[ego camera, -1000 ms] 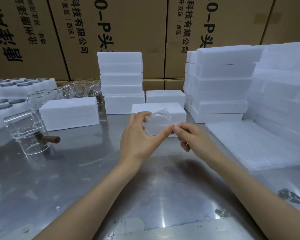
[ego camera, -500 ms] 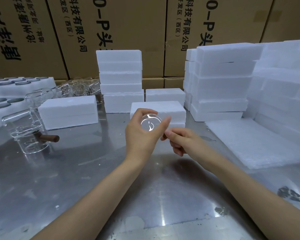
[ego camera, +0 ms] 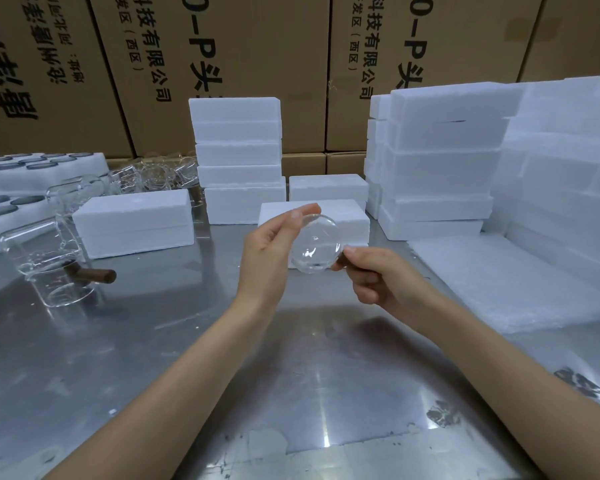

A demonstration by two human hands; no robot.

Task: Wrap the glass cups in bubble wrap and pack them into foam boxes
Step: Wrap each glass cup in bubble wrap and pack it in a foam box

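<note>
The glass cup (ego camera: 315, 244) is up in the air above the steel table (ego camera: 194, 358), its round base facing us – the left hand (ego camera: 269, 252) curls round its rim, the right hand (ego camera: 378, 275) pinches its dark handle (barely visible). Closed foam boxes (ego camera: 238, 157) stand stacked behind; bubble wrap (ego camera: 492, 275) lies right.

Behind your steel table (ego camera: 153, 358), printed cardboard cartons (ego camera: 257, 64) stand in a row like a wall, with two smaller cartons (ego camera: 323, 162) low between the white stacks. Scuffs (ego camera: 581, 386) mark the tabletop at your near right.
</note>
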